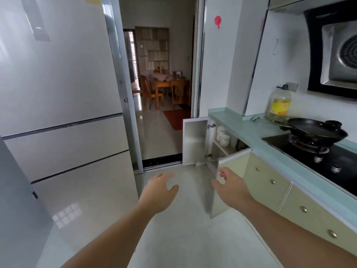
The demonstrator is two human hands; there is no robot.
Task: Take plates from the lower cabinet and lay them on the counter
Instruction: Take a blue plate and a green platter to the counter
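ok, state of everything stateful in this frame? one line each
far cabinet door: swung wide open
near cabinet door: open, edge by right hand
left hand: empty, fingers spread
right hand: empty, open
bowls: stacked on cabinet shelf
wok: on burner, empty
oil bottle: capped, upright
drawers: closed

Before my bare hands: glossy pale floor tiles (173, 238) mirroring window light; smooth, glossy white refrigerator (58, 84) with a metal edge strip; smooth pale-green counter (241, 124); matt cream cabinet fronts (266, 182) with shiny metal knobs (304, 209); dark metal wok (316, 130) on a glossy black hob (343, 161); clear plastic oil bottle (279, 105).
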